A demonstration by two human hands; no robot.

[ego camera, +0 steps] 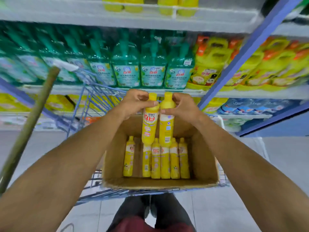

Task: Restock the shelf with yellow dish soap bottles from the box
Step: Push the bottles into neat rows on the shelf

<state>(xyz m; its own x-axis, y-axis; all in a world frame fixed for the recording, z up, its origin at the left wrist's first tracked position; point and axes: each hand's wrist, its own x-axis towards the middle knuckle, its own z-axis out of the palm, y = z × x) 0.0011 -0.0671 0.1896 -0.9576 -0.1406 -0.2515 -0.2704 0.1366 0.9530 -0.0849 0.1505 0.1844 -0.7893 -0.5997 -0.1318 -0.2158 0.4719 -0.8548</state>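
The left hand (pixel 137 102) is curled round the neck and shoulder of one yellow dish soap bottle (pixel 149 124), thumb across the front just under the cap. The right hand (pixel 183 107) grasps a second yellow bottle (pixel 166 126) the same way, near its top. The two bottles hang upright and side by side, touching or nearly so, caps up; the left one shows its red-lettered front label and the right one its back label with a barcode.

Directly below the grip sits an open cardboard box (pixel 115 148), and both held bottles are clear of its floor. Inside it is a row of six more yellow bottles (pixel 155 159): five packed close together, and one set apart on the left-hand side. The box rests in a blue wire cart (pixel 91 97).

Beyond the hands a shelf board (pixel 250 93) carries green pump bottles (pixel 127 69), with yellow jugs with orange caps (pixel 206 67) on the right-hand side. Higher still, more yellow bottles (pixel 177 5) stand on the top shelf. Off to the left-hand side a wooden pole (pixel 28 124) leans across the view.
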